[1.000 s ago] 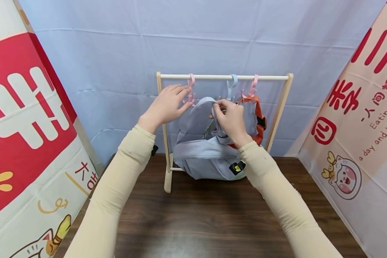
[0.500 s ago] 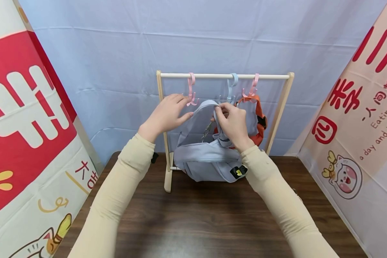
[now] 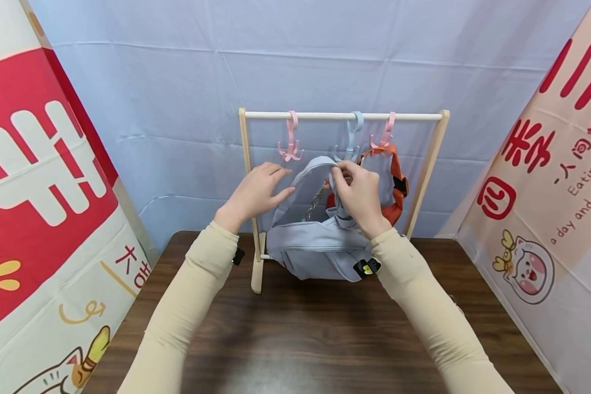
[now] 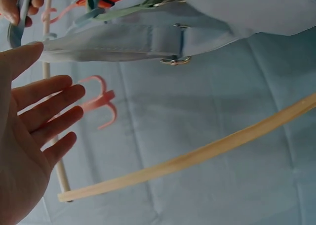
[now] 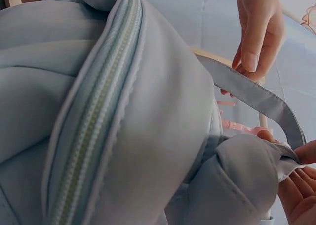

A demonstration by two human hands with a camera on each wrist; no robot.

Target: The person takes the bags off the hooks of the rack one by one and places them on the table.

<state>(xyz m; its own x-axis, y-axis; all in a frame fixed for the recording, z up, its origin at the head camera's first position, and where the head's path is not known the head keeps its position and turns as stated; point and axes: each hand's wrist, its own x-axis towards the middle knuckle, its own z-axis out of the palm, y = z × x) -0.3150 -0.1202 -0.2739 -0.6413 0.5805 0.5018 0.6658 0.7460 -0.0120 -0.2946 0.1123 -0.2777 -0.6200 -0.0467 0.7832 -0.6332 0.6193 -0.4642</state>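
Note:
A light grey-blue zippered bag [image 3: 320, 249] hangs in front of the rack, lifted by its strap [image 3: 319, 161]. My right hand [image 3: 360, 194] pinches that strap near the top of its loop. Left of the loop, my left hand [image 3: 256, 191] is held with extended fingers and grips nothing; its thumb is at the strap's edge, and whether they touch I cannot tell. A pink hook [image 3: 290, 145] hangs above the left hand, also seen as a pink hook [image 4: 101, 101] beyond the fingers in the left wrist view. In the right wrist view the bag's zipper [image 5: 98, 106] fills the foreground.
The wooden rack has a white bar [image 3: 320, 116]. A blue hook [image 3: 352, 137] and another pink hook [image 3: 388, 131] hang farther right, with an orange strap [image 3: 395, 164] at the latter. Below is a dark wooden table [image 3: 285, 339]; printed cloths stand either side.
The left hand has moved down, away from the left pink hook, which now shows fully. The right hand and the bag have sunk slightly, the strap still pinched.

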